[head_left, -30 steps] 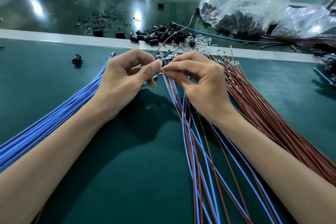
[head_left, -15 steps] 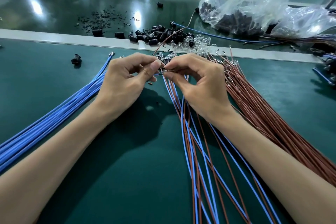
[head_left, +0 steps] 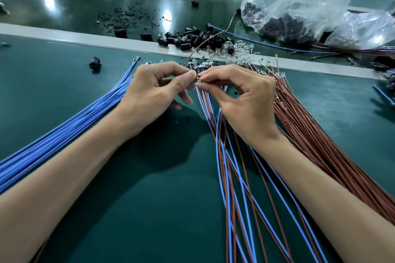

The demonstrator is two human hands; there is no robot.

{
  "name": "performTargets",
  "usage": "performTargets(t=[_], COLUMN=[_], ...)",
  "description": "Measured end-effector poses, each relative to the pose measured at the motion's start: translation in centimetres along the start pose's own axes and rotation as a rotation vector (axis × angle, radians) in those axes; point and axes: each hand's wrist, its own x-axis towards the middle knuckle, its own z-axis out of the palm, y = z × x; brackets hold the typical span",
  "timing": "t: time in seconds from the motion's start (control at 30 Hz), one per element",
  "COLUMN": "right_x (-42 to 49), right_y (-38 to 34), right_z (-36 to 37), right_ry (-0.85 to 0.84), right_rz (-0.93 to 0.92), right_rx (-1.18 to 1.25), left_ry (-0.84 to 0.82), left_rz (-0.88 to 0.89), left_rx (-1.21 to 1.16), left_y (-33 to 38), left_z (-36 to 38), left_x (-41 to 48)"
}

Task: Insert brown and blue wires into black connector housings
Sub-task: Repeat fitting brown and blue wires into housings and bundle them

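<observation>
Honestly, these wires are light and floppy, and the tiny crimped tips look easy to bend, so I'd grip right behind the metal, not back on the insulation. Just in front of the pile of black connector housings (head_left: 192, 37), the left hand (head_left: 156, 92) and right hand (head_left: 241, 100) meet, with the fingers of each pinched on a wire end (head_left: 198, 81); can't tell if a housing's in there. Spare blue wires (head_left: 85, 121) fan out left of that pile, brown wires (head_left: 310, 134) right.

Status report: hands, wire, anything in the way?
Left hand, right hand pinching one wire terminal between them. No housing seen in grip. Mixed wires under right hand.
</observation>
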Motion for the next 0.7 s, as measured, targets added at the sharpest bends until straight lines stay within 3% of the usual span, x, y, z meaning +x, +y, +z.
performTargets(t=[0.33, 0.7], right_x=[-0.45, -0.4], right_y=[0.06, -0.06], right_z=[0.19, 0.06], right_ry=[0.01, 0.021], right_rz=[-0.07, -0.026], right_rx=[-0.074, -0.037], left_ry=[-0.031, -0.041], left_rz=[-0.069, -0.113], left_rx=[-0.018, -0.047], left_y=[-0.5, -0.04], left_z=[-0.15, -0.3], left_x=[0.07, -0.11])
